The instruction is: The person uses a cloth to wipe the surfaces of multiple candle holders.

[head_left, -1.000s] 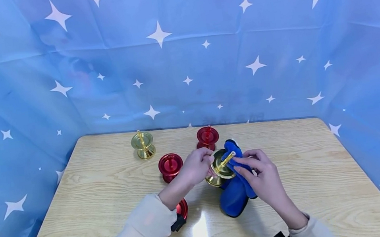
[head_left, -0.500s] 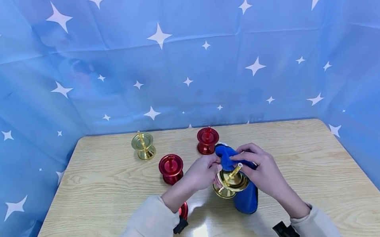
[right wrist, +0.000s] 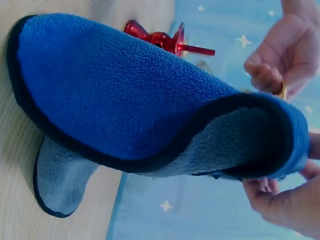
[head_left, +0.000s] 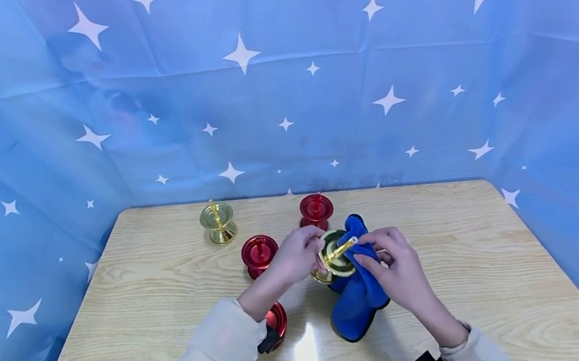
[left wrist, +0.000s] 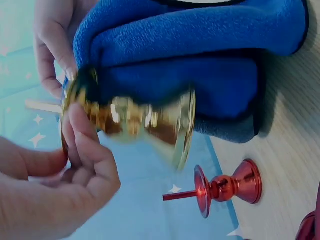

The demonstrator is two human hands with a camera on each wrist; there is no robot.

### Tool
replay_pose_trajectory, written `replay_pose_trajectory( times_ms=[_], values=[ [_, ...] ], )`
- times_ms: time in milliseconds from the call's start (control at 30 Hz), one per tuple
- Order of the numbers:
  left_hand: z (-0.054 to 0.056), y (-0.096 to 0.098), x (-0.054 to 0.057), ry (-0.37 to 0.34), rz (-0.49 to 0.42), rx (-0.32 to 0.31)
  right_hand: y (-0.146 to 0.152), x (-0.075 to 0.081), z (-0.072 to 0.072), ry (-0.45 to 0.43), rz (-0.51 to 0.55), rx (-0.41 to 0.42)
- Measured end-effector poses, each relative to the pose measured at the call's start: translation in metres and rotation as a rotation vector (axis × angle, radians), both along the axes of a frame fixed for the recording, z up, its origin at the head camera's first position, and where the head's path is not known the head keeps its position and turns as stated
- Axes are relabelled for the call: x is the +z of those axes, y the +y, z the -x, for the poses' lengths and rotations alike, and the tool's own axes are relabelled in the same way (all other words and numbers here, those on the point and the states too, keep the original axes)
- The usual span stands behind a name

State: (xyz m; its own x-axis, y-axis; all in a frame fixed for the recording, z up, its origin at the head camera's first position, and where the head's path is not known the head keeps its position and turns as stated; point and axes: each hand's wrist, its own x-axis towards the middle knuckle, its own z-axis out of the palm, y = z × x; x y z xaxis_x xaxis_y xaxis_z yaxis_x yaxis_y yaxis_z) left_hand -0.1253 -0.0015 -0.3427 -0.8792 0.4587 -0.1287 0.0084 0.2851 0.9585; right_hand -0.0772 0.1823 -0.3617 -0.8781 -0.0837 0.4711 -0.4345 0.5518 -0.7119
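Observation:
A shiny gold candle holder (head_left: 337,262) with a spike at its centre is raised over the table, tilted to the right in the head view. My left hand (head_left: 298,255) pinches its dish by the rim; the left wrist view shows thumb and fingers on that edge and the flared base (left wrist: 182,130) pointing away. My right hand (head_left: 395,261) pinches a blue plush cloth (head_left: 358,305) with dark edging and a grey underside. The cloth lies against the dish's right side and hangs down in folds. From the right wrist, the cloth (right wrist: 115,95) hides most of the gold holder.
Behind the hands stands a red candle holder (head_left: 316,208). Another red holder (head_left: 259,253) is left of my left hand, and a third red one (head_left: 277,319) is partly hidden under the left forearm. A second gold holder (head_left: 218,220) stands at the back left of the wooden table (head_left: 135,298).
Both hands brought the gold holder and cloth down and right, then back up and left. The holder's tilt changed, and the cloth shifted from behind the dish to its right side.

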Motion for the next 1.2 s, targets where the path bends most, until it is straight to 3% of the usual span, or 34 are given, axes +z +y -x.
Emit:
replay_pose_trajectory(
  times_ms=[133, 267, 467, 567, 700, 800, 967, 1200],
  values=[
    [-0.002, 0.001, 0.001, 0.024, 0.07, -0.126, 0.003, 0.007, 0.004, -0.006, -0.038, 0.045],
    [-0.004, 0.002, 0.001, 0.049, 0.104, -0.16, 0.005, 0.011, 0.007, -0.078, -0.055, 0.073],
    [-0.003, 0.003, -0.001, 0.072, 0.11, -0.104, 0.002, 0.01, 0.007, -0.197, -0.001, 0.004],
    [-0.003, 0.002, 0.0, -0.011, 0.082, -0.052, 0.0, 0.008, 0.007, -0.232, 0.045, -0.054],
    [-0.004, 0.0, 0.002, -0.114, 0.043, 0.025, -0.001, 0.006, 0.006, -0.233, 0.083, -0.117],
    [-0.005, 0.0, 0.002, -0.116, -0.001, 0.056, -0.003, 0.006, 0.004, -0.21, 0.096, -0.147],
    [-0.006, 0.0, -0.001, -0.126, -0.081, 0.05, -0.007, 0.004, 0.001, -0.18, 0.126, -0.178],
    [-0.003, 0.0, -0.002, -0.131, -0.069, 0.11, -0.011, 0.0, -0.003, -0.182, 0.175, -0.225]
  ],
)
